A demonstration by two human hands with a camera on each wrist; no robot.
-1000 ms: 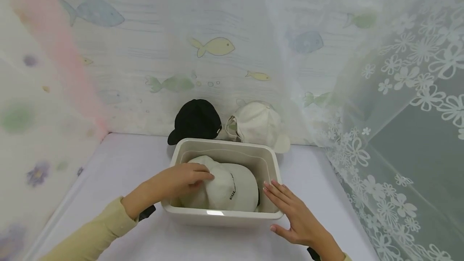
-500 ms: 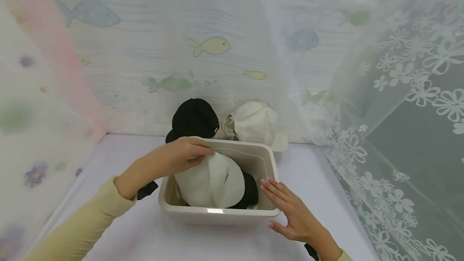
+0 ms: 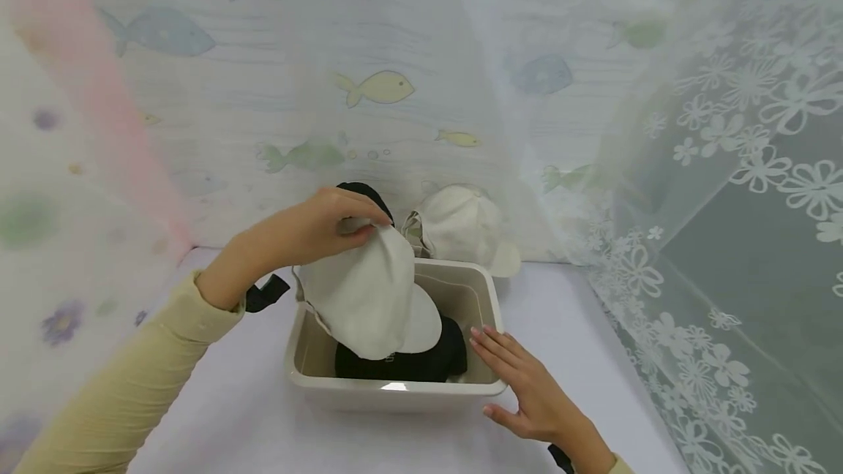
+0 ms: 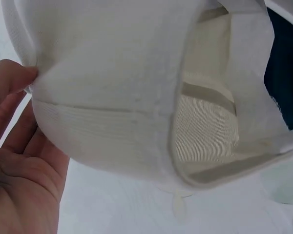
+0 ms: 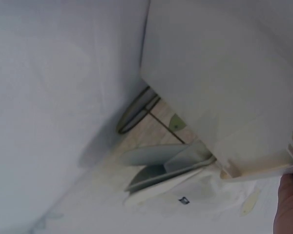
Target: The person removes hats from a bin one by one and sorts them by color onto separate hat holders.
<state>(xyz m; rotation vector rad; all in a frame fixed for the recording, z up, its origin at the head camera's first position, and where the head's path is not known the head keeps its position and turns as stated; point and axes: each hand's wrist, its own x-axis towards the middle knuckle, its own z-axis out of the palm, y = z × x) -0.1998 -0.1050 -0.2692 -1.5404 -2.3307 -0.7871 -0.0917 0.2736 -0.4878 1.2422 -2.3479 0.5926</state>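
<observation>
A white baseball cap (image 3: 369, 298) hangs tilted from my left hand (image 3: 306, 232), which pinches the top of its crown between thumb and fingers. In the left wrist view, the thumb and fingers of my left hand (image 4: 27, 165) pinch the cap's fabric (image 4: 107, 78), and its back opening shows. Below, a black cap (image 3: 408, 368) lies in the off-white plastic bin (image 3: 342, 385), partly hidden by the white one. My right hand (image 3: 536, 390) rests its straight fingers on the bin's right rim. The right wrist view shows that hand (image 5: 289, 207) at the rim beside the bin's outer wall (image 5: 219, 83).
Behind the bin stand a second black cap (image 3: 365, 194), mostly covered by my left hand, and a cream cap (image 3: 464, 229). A white cloth (image 3: 224, 401) covers the table. Fish-patterned sheer curtain (image 3: 296, 57) and flowered lace (image 3: 744, 167) enclose the back and sides.
My left hand has lifted the white cap up from inside the bin, uncovering the black cap beneath. My right hand has stayed at the right rim.
</observation>
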